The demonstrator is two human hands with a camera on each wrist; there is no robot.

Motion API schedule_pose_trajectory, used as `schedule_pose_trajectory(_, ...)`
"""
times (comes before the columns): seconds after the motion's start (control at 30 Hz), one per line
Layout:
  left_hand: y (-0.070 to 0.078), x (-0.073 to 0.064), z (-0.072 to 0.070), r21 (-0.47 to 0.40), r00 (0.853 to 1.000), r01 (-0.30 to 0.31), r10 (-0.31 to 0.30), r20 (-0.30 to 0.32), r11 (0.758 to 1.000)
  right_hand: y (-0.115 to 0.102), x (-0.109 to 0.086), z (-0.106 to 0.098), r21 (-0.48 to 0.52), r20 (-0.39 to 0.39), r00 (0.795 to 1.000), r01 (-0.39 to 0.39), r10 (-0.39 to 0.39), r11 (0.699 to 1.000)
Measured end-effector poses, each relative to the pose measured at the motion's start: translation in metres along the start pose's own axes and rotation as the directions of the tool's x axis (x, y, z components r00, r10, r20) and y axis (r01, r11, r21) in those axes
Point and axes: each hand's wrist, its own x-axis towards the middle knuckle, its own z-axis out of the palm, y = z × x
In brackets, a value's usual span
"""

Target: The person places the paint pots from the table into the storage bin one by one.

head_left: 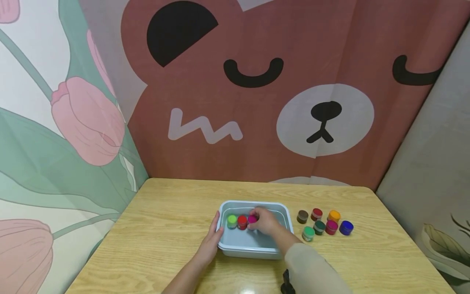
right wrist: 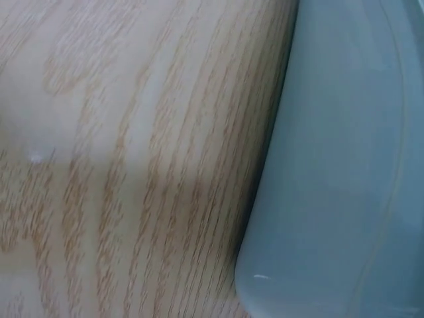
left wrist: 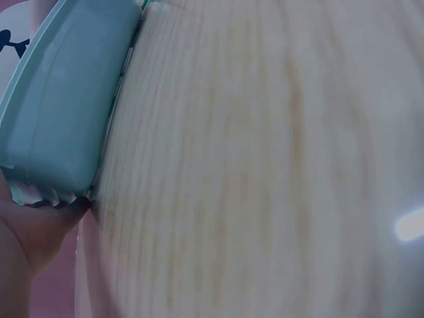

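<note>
A pale blue plastic tub [head_left: 253, 248] stands on the wooden table. Inside it, a light green paint jar [head_left: 232, 221] and a red paint jar [head_left: 242, 222] sit side by side. To the right of the red one, my right hand [head_left: 267, 221] reaches over the tub and pinches a magenta paint jar [head_left: 251, 219] between thumb and fingers. My left hand [head_left: 210, 241] rests against the tub's left side, its thumb near the rim. In the left wrist view, that hand [left wrist: 33, 228] touches the end of the tub [left wrist: 66, 99]. The right wrist view shows the tub's side [right wrist: 331, 165] without the hand.
Right of the tub, several small jars stand grouped, among them a brown jar [head_left: 302, 217], an orange jar [head_left: 334, 216], a blue jar [head_left: 346, 228] and a green jar [head_left: 308, 233]. A black object [head_left: 287, 282] lies at the front edge. A bear-print curtain [head_left: 257, 159] hangs behind the table [head_left: 165, 228].
</note>
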Motion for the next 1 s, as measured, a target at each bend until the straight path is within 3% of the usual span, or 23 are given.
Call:
schedule_pose_trajectory(0.23,-0.002,0.000,0.000,-0.008,1.000,0.003,-0.003,-0.003,1.000,0.001,0.001,0.001,-0.009,0.012,1.000,0.001,-0.001,1.000)
schedule_pose_trajectory(0.53,-0.002,0.000,0.000,0.004,1.000,0.010,-0.010,0.002,1.000,0.003,0.000,-0.004,0.063,0.010,1.000,0.001,-0.001,0.998)
schedule_pose_trajectory(0.83,-0.003,0.000,0.000,0.019,0.999,-0.038,0.038,-0.002,0.999,0.000,-0.012,-0.026,0.043,-0.013,1.000,0.008,-0.007,0.999)
schedule_pose_trajectory(1.0,-0.002,0.000,0.000,0.009,1.000,-0.010,0.010,-0.005,1.000,0.000,-0.021,-0.038,0.063,-0.057,0.998,0.015,-0.011,0.998)
